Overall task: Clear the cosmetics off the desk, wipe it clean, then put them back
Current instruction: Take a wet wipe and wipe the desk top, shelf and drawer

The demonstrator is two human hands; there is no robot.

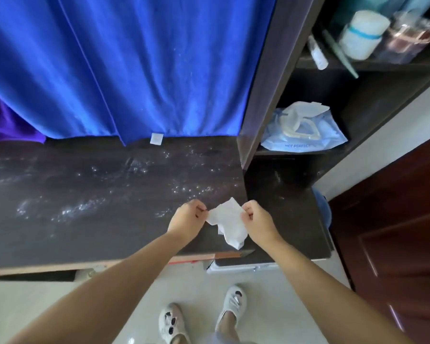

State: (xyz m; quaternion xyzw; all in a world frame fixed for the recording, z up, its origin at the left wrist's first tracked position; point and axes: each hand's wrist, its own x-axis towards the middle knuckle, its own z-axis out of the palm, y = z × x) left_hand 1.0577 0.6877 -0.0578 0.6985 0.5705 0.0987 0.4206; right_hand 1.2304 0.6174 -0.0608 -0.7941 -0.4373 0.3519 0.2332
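Dark wood-grain desk (pixel 85 194), streaked wet, under a blue curtain (pixel 122 70).
Limp white wet wipe (pixel 230 223): light, soft; your left hand (pixel 188 219) and right hand (pixel 257 219) pinch its upper corners, so spread it flat.

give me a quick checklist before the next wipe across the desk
1. Wipe held: ok, left hand and right hand each pinch an edge.
2. Wipe spread flat: not ok, it hangs crumpled between the hands.
3. Desk free of cosmetics: ok in the part that shows.
4. Desk clean: not ok, whitish speckled streaks run across it.
5. Spare wipes nearby: ok, blue pack lies on the shelf to the right.
6. Wipe damp enough: cannot tell.
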